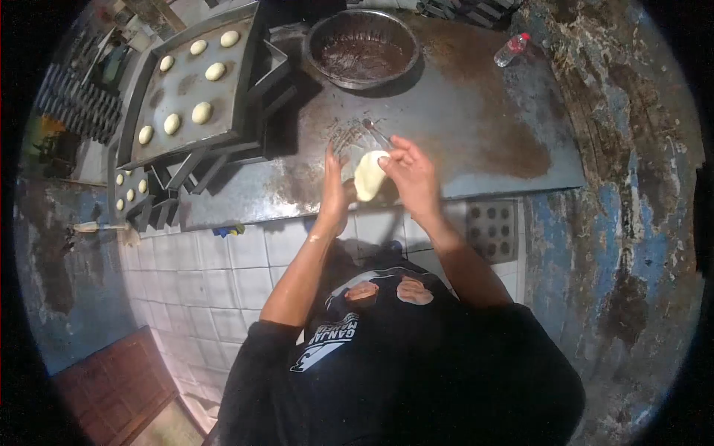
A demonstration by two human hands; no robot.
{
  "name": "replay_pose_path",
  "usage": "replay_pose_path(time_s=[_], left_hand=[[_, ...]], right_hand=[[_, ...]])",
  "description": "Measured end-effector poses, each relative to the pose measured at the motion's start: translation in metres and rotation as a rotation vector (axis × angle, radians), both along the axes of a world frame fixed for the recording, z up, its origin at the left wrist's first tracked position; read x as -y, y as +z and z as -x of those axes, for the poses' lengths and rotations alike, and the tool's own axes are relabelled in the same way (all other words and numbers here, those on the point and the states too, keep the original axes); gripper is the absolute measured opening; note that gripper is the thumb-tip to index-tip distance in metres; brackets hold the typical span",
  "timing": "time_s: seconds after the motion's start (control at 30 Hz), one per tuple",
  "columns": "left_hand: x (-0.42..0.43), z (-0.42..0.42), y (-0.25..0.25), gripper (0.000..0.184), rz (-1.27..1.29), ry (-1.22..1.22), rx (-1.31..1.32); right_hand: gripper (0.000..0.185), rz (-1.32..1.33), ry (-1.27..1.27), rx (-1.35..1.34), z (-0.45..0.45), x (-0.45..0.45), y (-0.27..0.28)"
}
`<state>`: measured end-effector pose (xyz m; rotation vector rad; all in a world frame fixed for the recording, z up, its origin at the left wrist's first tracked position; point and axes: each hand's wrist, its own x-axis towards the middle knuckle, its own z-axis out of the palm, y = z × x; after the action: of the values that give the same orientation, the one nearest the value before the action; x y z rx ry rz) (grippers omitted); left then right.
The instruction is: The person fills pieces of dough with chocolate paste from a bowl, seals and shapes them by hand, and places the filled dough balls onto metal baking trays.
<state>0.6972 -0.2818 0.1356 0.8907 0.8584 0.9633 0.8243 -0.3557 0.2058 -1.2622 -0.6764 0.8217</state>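
Observation:
A flattened oval of pale dough [370,176] hangs between my hands above the metal table. My right hand [414,177] pinches it at its upper right edge, thumb in front. A thin metal utensil [378,134] with a dark end reaches up-left from my right fingers; whether they grip it I cannot tell. My left hand [335,182] is upright just left of the dough, fingers stretched out and blurred. Beyond my hands stands a steel bowl [363,83] holding a dark brown paste.
At the left, a tray [186,145] with several dough balls rests on stacked trays. A lower tray [137,212] carries more balls. A red-capped bottle [512,50] lies on the metal table [461,160] at the far right, near a stained wall [617,186].

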Motion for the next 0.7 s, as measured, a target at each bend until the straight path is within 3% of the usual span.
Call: replay_pose_path(time_s=[0.03,0.07,0.13,0.2,0.23,0.27,0.3,0.33,0.37,0.47,0.5,0.57,0.6,0.67,0.7], left_hand=[[0.008,0.008,-0.006,0.046,0.08,-0.056,-0.161],[0.014,0.016,-0.015,0.052,0.16,-0.105,-0.317],[0.021,0.035,-0.065,0.044,0.139,-0.499,-0.433],[0.029,0.04,-0.09,0.042,-0.168,-0.502,-0.458],[0.03,0.031,-0.047,0.039,0.141,-0.471,-0.427],[0.021,0.028,-0.036,0.039,0.136,-0.469,-0.436],[0.012,0.024,-0.031,0.039,0.285,-0.407,-0.222],[0.002,0.019,-0.027,0.039,0.433,-0.339,-0.003],[-0.012,0.014,-0.023,0.05,0.418,-0.336,0.036],[-0.058,0.002,-0.011,0.066,0.275,-0.396,0.108],[-0.075,-0.001,-0.013,0.066,0.281,-0.391,0.117],[-0.107,-0.005,-0.016,0.067,0.289,-0.354,0.058],[-0.121,-0.005,-0.018,0.067,0.299,-0.337,0.027],[-0.151,-0.005,-0.013,0.063,0.326,-0.327,0.001],[-0.164,-0.006,-0.009,0.062,0.193,-0.346,-0.107]], right_hand=[[0.029,-0.009,-0.004,-0.019,-0.003,0.006,-0.025],[0.029,0.144,0.074,0.314,-0.004,0.013,-0.055],[0.019,0.325,0.346,0.615,0.004,0.021,-0.072],[0.021,-0.069,0.449,1.0,0.006,0.009,-0.094],[0.021,0.024,0.427,0.83,-0.001,-0.004,-0.097],[0.021,0.12,0.402,0.661,-0.013,-0.018,-0.1],[0.023,0.272,0.357,0.433,-0.035,-0.035,-0.095],[0.024,0.41,0.229,0.491,-0.056,-0.051,-0.101],[0.021,0.431,0.127,0.685,-0.075,-0.064,-0.121],[0.018,0.559,0.085,1.376,-0.118,-0.091,-0.254],[0.018,0.563,0.093,1.385,-0.118,-0.102,-0.246],[0.019,0.691,0.44,1.073,-0.104,-0.122,-0.211],[0.019,0.501,0.417,0.926,-0.099,-0.13,-0.2],[0.022,0.525,0.443,0.729,-0.095,-0.162,-0.147],[0.022,0.54,0.451,0.73,-0.101,-0.179,-0.12]])
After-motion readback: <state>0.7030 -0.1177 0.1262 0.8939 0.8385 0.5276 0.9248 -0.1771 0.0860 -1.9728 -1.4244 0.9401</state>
